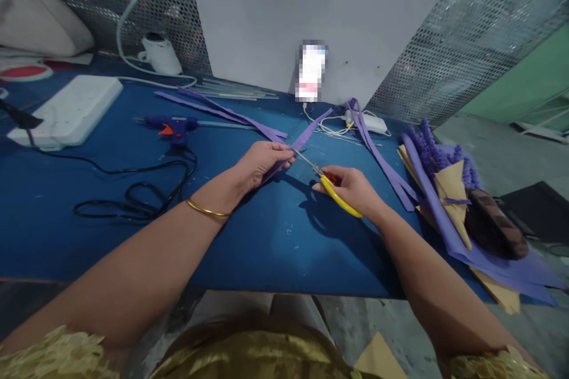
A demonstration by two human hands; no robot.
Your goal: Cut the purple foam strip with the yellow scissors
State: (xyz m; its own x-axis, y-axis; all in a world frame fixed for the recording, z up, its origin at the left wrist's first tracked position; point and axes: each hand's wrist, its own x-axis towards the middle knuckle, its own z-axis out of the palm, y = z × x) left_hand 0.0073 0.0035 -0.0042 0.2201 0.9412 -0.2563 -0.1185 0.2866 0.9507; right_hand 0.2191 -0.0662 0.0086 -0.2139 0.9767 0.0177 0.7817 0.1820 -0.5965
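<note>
My left hand point(268, 161) is closed in a pinch on a purple strip point(306, 133), one end of which sticks up past the fingers. In my right hand point(351, 186) is a pair of scissors point(340, 196) with yellow and red handles. Their blades point left and meet the strip beside my left fingertips; whether they are apart is too small to tell. More purple strips point(222, 111) lie behind my left hand. Others point(382, 157) lie beyond my right hand. A blue glue gun point(175, 126) with an orange trigger rests left of my left hand.
A lit phone point(311, 71) leans against the grey board at the back. A white power strip point(69, 111) and a black cable point(133, 207) occupy the left. Glue sticks point(240, 90) lie at the back. Purple flowers with wrapping paper point(448, 189) cover the table's right end.
</note>
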